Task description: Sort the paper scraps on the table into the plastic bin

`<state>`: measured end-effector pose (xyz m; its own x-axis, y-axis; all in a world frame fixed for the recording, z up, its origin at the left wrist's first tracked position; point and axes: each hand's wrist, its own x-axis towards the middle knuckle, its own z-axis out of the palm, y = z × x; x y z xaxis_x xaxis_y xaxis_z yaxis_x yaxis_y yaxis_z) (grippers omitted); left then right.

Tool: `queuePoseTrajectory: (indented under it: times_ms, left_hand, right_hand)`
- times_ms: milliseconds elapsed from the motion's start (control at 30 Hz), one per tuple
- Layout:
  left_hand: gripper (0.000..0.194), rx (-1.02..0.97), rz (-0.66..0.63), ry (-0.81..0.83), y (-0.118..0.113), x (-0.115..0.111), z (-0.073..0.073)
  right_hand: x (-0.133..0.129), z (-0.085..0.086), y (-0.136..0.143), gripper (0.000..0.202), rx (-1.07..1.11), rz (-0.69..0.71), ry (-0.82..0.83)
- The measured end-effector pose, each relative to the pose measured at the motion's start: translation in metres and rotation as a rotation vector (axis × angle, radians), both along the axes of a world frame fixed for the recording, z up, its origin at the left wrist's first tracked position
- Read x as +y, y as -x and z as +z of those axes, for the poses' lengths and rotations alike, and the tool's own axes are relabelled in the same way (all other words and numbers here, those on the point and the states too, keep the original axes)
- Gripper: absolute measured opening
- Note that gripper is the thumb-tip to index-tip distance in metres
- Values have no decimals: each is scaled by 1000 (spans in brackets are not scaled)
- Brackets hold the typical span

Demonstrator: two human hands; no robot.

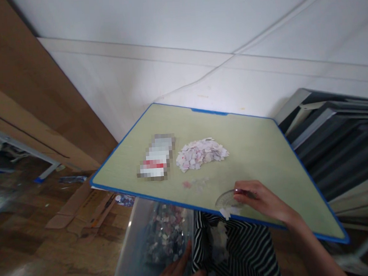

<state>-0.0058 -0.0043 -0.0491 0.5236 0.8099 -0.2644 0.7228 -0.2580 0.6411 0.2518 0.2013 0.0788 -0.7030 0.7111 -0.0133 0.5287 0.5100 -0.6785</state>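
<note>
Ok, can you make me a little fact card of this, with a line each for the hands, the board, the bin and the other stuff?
Right hand: holds a clear curved piece at the board's near edge
Left hand: beside the bin and striped cloth; grip unclear
Board: pale green, blue rim
On board: heap of paper scraps; left of it, a pixelated rectangle
Bin: see-through, small pieces inside
Far right: dark panels

From the wearer's head I am looking forward and down, close over the board [257,145] mid-frame, facing the wall [188,20] across the top.
</note>
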Motion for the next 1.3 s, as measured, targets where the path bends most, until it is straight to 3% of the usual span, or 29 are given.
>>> queuePoseTrajectory:
  times_ms: [200,433,533,800,867,967,1167,1300]
  left_hand:
    - [74,72,-102,-210,-1,0,4]
    - [71,151,-144,-96,-8,13,28]
    - [69,157,-158,-62,-9,16,32]
    - [68,57,-127,-124,-4,4,6]
    - [70,47,-131,-155,-4,3,2]
    - [67,76,-150,-169,-6,7,9]
    - [62,179,-192,-119,-13,19,35]
    - [64,157,-163,-185,-11,14,24]
  right_hand:
    - [-14,-5,-2,41,16,-93,4]
    - [-27,-3,-6,35,38,-99,2]
    - [-29,-1,-12,36,71,-180,-56]
    - [-26,-7,-17,37,53,-462,-91]
    - [-22,-11,-10,38,44,-599,-122]
    - [-15,-15,6,43,32,-742,-177]
    - [-8,-23,51,39,1,-755,-187]
    - [-9,-27,75,38,-39,-738,-182]
